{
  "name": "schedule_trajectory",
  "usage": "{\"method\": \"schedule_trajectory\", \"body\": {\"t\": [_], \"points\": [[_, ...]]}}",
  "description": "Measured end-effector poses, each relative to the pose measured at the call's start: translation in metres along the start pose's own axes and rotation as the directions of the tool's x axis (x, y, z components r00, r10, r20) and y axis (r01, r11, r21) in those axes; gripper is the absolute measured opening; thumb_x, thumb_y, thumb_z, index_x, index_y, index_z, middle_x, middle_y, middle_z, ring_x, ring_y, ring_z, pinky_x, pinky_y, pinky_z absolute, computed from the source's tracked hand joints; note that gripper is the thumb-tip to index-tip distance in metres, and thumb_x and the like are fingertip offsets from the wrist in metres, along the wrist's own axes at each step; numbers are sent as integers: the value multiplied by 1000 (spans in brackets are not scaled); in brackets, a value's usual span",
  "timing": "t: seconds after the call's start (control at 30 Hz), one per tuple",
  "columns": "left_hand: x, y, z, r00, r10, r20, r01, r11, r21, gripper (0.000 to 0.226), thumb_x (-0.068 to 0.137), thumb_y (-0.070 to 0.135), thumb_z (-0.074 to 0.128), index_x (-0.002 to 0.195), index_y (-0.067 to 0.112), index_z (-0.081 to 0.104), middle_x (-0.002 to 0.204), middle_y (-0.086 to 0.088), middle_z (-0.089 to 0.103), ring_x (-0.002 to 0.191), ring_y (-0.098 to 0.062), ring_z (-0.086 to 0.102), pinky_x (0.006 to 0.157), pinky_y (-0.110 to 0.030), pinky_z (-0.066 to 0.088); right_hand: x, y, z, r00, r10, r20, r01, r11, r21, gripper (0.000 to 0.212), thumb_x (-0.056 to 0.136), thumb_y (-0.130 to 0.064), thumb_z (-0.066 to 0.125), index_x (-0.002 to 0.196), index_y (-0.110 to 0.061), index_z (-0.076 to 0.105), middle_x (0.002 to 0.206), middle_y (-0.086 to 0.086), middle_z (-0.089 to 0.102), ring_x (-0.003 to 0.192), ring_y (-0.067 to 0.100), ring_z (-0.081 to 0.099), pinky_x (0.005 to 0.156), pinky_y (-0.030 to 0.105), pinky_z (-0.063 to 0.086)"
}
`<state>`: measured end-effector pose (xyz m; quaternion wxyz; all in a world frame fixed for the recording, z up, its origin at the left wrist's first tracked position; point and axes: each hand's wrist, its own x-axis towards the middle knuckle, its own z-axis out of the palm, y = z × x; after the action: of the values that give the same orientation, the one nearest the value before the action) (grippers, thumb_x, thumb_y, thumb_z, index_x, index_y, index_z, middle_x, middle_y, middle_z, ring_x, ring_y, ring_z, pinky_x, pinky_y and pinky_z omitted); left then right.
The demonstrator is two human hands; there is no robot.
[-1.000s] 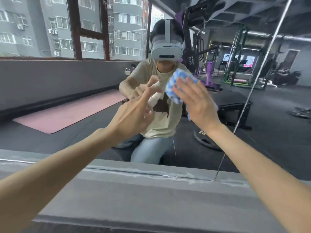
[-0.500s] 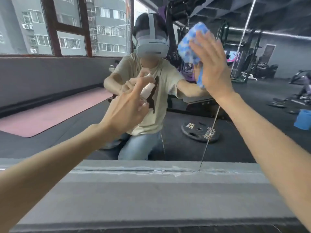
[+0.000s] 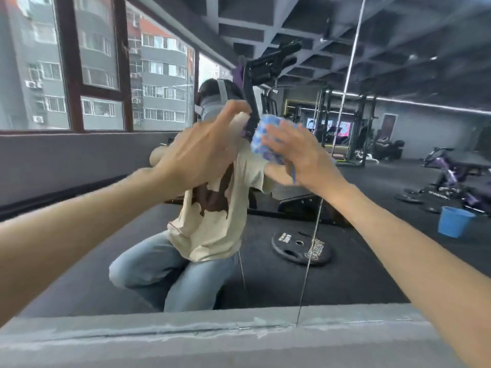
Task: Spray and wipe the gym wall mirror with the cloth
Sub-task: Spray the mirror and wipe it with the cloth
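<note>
- Two hands were raised to the mirror (image 3: 372, 261), near each other at its upper middle, just left of the vertical seam (image 3: 345, 102) between panels.
- Left hand (image 3: 202, 155): its fingers were curled round the spray bottle (image 3: 240, 120), with one finger hooked over the top. Only the pale upper part of the bottle showed above the hand.
- Right hand (image 3: 300, 152): its fingers were straight and spread over the back of the cloth (image 3: 261, 140). They appeared to hold the bunched blue-and-white wad against the glass. One corner hung down beside the wrist.
- Fault 1: a squeeze would likely have wetted the cloth and the right hand instead of bare glass. Cause: the bottle head was too near the cloth.
- Fault 2: liquid could have run down to the ledge (image 3: 239, 341). Cause: a heavy dose fired close to one spot.
- Fault 3: streaks and missed bands were likely. Cause: a wadded cloth gave only a small contact patch.
- Fault 4: the hanging corner could have dragged across the seam and caught.
- Bottle axis: the long axis ran from the palm up and to the right, tilted rather than upright. The head end pointed towards the glass and the cloth just beside it. The nozzle opening could not be made out.
- Cloth axis: none was clear, because the cloth was wadded.
</note>
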<state>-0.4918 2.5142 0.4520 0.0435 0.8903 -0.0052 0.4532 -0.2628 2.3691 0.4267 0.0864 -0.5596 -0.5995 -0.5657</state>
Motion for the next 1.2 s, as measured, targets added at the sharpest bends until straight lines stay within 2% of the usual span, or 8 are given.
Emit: {"method": "schedule_trajectory", "body": {"t": [0.2,0.33,0.53,0.8,0.9,1.03,1.1,1.2], "points": [[79,12,-56,989,101,-104,-96,994,52,51,89,9,54,130,28,30,86,-12,67,68,-33,60,67,-51,52,145,66,-44,938,272,-216,-245,959,144,46,94,1,40,138,-8,53,148,10,46,141,14,25,117,16,-3],[115,12,-106,976,89,-199,-78,995,67,56,86,2,55,134,22,34,84,-8,60,65,-30,56,58,-42,49,219,110,-66,768,534,-355,-476,846,241,60,87,11,49,143,-11,47,153,7,38,146,26,26,114,10,-7],[122,-25,-183,969,16,-246,9,995,97,57,86,-2,54,134,21,33,94,-9,54,58,-18,53,49,-30,42,294,134,-93,566,690,-452,-661,707,252,64,80,16,45,140,-5,46,153,11,35,145,28,24,117,45,19],[152,-77,-247,945,22,-327,23,991,134,57,85,0,55,128,28,30,93,-15,66,52,-27,56,52,-47,53,404,31,-42,947,57,-317,-23,994,111,39,100,-9,41,135,-6,55,146,14,47,140,27,37,117,24,8],[187,-86,-278,912,62,-406,-18,994,110,58,85,0,59,132,22,33,90,-7,61,51,-11,52,44,-28,46,438,86,-65,885,251,-393,-187,963,194,37,103,-16,34,131,-13,57,140,10,53,133,22,45,118,35,25],[214,-99,-324,900,50,-434,-19,997,74,59,85,-1,62,135,17,36,85,3,48,55,-2,46,46,-9,34,471,147,-99,532,650,-543,-690,704,167,51,95,-1,47,145,-9,40,154,10,36,143,28,29,119,43,23],[225,-106,-349,896,11,-443,21,998,67,60,84,-1,63,136,15,37,86,4,49,54,-1,45,46,-7,34,506,132,-94,554,580,-597,-644,753,135,58,93,5,49,148,-10,37,157,7,31,147,25,21,123,40,12],[245,-113,-378,894,-43,-445,76,996,56,59,85,-1,62,136,14,37,85,8,50,53,1,49,50,-16,38,559,65,-57,800,225,-556,-247,968,37,45,93,4,42,135,-4,54,145,10,49,141,26,36,122,33,12]]}}
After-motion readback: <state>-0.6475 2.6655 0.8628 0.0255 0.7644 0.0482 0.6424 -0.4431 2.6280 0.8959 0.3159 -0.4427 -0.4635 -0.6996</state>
